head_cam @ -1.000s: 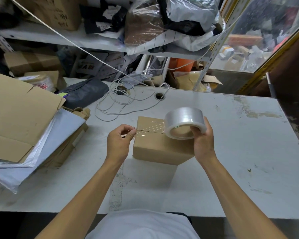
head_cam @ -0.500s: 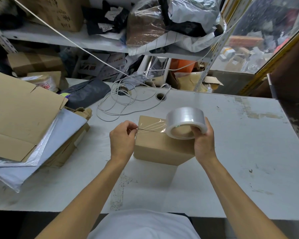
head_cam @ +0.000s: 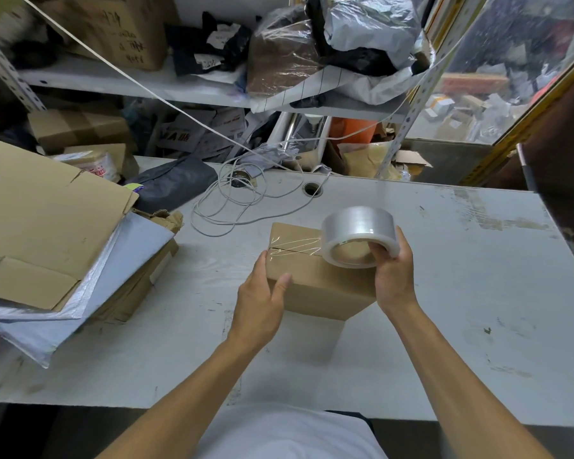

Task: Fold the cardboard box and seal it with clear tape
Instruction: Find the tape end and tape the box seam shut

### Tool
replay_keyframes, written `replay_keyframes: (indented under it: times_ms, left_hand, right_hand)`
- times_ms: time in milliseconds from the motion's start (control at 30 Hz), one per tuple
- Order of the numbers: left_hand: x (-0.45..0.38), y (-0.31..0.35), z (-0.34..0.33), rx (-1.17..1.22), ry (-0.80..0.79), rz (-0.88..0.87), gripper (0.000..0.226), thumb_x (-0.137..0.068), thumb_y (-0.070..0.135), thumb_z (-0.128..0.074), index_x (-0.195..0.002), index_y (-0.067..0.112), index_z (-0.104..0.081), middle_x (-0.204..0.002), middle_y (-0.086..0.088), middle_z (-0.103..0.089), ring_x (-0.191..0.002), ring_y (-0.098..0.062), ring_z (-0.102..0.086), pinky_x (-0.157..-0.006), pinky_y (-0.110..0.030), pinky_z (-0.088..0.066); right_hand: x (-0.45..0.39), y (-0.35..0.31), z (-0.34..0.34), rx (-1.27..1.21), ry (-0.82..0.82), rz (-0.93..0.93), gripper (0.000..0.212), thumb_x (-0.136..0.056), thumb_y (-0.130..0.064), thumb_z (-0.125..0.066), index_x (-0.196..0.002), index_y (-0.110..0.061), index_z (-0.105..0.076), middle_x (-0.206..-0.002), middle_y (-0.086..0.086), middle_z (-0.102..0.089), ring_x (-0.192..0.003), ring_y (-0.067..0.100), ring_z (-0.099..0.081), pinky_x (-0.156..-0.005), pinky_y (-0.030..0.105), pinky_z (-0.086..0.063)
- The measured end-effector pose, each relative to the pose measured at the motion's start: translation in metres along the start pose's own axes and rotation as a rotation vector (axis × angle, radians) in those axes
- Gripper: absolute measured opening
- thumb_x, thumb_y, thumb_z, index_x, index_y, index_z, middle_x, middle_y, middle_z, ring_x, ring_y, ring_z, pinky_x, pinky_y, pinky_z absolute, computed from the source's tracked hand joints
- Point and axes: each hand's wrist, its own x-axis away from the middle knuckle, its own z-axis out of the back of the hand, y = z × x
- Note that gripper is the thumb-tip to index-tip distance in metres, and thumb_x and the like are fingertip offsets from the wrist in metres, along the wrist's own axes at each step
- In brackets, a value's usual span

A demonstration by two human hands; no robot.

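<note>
Small cardboard box (head_cam: 315, 276) sits closed mid-table (head_cam: 444, 293), flaps folded, top seam running left-right. Clear tape strip (head_cam: 295, 248) already lies across the seam from the left edge toward the roll.

Right hand (head_cam: 391, 276) grips the clear tape roll (head_cam: 360, 235), fingers hooked through the core, roll resting on the box's right top edge. Probably held there to keep the strip taut and lined up with the seam.

Left hand (head_cam: 262, 293) is flat against the box's left side, fingers straight, thumb on the near face, clasping nothing. Looks like it braces the box against the roll's pull and presses the tape end down over the edge.

Box contents: cannot tell, it's closed.

Left of the table: larger open carton (head_cam: 47, 226) on a stack with grey mailer bags (head_cam: 140, 240). White cable coil (head_cam: 232, 207) behind the box.
</note>
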Motion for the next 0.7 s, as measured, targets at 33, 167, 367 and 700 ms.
replay_keyframes:
  times_ms: [33,167,367,700]
  left_hand:
    - [-0.001,-0.001,0.002,0.024,-0.016,0.012,0.055,-0.101,0.033,-0.053,-0.152,0.027,-0.033,-0.134,0.009,-0.054,-0.118,-0.009,-0.050,-0.100,-0.024,-0.041]
    - [-0.009,-0.005,0.008,-0.047,-0.070,-0.022,0.061,-0.099,0.033,-0.058,-0.153,0.027,-0.029,-0.146,0.008,-0.046,-0.138,-0.015,-0.041,-0.104,-0.018,-0.038]
    - [-0.018,-0.011,0.008,-0.525,-0.134,-0.470,0.069,-0.103,0.029,-0.034,-0.158,0.011,0.003,-0.167,-0.001,0.010,-0.154,-0.012,0.011,-0.126,-0.038,-0.009]
    - [-0.017,-0.009,0.010,-0.928,-0.141,-0.497,0.104,-0.087,0.068,-0.037,-0.157,0.009,0.011,-0.165,-0.008,0.016,-0.149,-0.017,0.023,-0.119,-0.033,0.013]
  right_hand:
    - [0.000,0.000,0.000,-0.003,0.001,0.001,0.023,-0.084,-0.036,-0.064,-0.101,-0.022,-0.057,-0.097,0.004,-0.061,-0.087,0.018,-0.058,-0.072,0.033,-0.049]
    - [0.000,0.001,0.000,0.005,0.000,0.006,0.022,-0.085,-0.038,-0.063,-0.100,-0.023,-0.057,-0.097,0.003,-0.062,-0.087,0.017,-0.058,-0.074,0.036,-0.049]
    - [0.001,0.001,-0.001,0.007,-0.004,0.016,0.028,-0.083,-0.038,-0.063,-0.104,-0.020,-0.056,-0.096,-0.001,-0.061,-0.083,0.006,-0.059,-0.069,0.025,-0.051]
    - [0.001,-0.001,0.005,-0.022,-0.006,0.115,0.022,-0.077,-0.023,-0.070,-0.093,-0.024,-0.055,-0.088,-0.005,-0.058,-0.078,0.007,-0.055,-0.064,0.019,-0.047]
